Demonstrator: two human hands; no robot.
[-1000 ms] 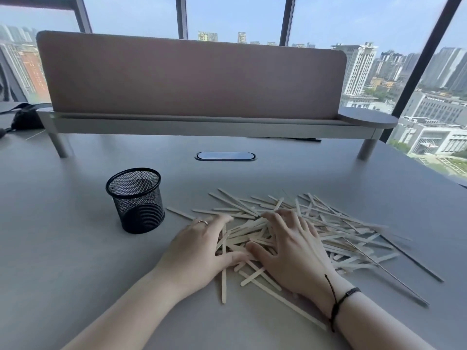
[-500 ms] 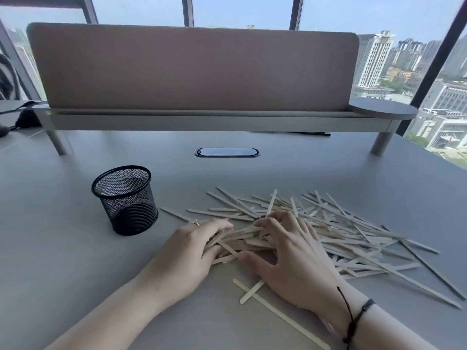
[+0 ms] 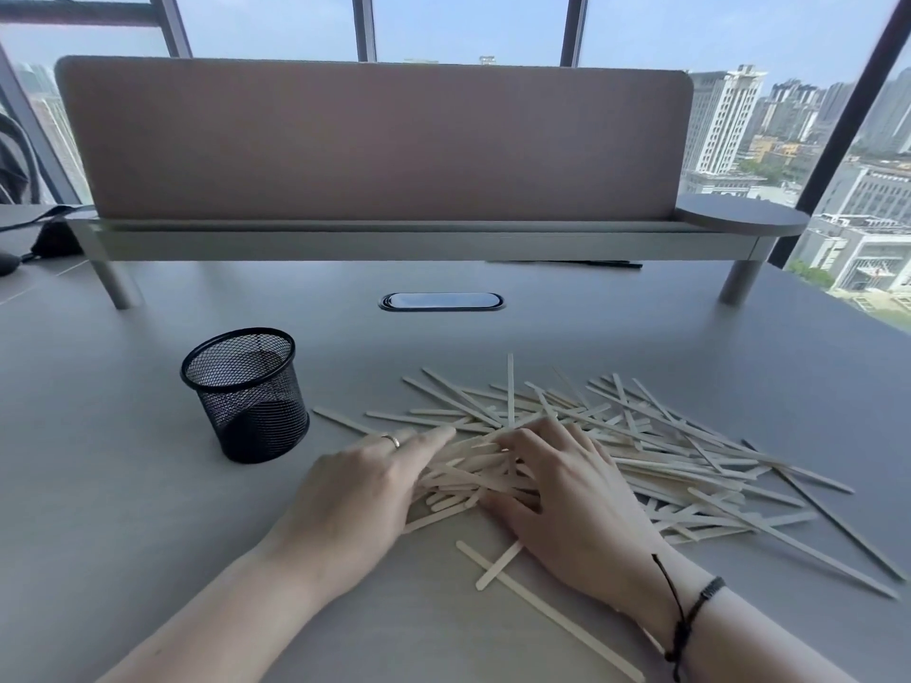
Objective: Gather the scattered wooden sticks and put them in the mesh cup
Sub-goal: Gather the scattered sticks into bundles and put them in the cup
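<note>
Sticks: since half a second earlier I had raked the near part of the wooden sticks (image 3: pixel 567 451) into a tighter bundle between my palms; most lay scattered to the right on the desk (image 3: pixel 123 485).
Left hand (image 3: pixel 365 490): fingers straight, pressing the bundle's left side, gripping nothing.
Right hand (image 3: pixel 567 500): fingers curled over the bundle, raking; a closed grip I could not tell.
Strays: two crossed sticks (image 3: pixel 493 566) sat outside the bundle, near my right wrist.
Mesh cup (image 3: pixel 246 394): upright, apart to the left, seemingly empty.
Risk: squeezing loose flat sticks could have fanned them out, and long ones might have tipped the cup.
</note>
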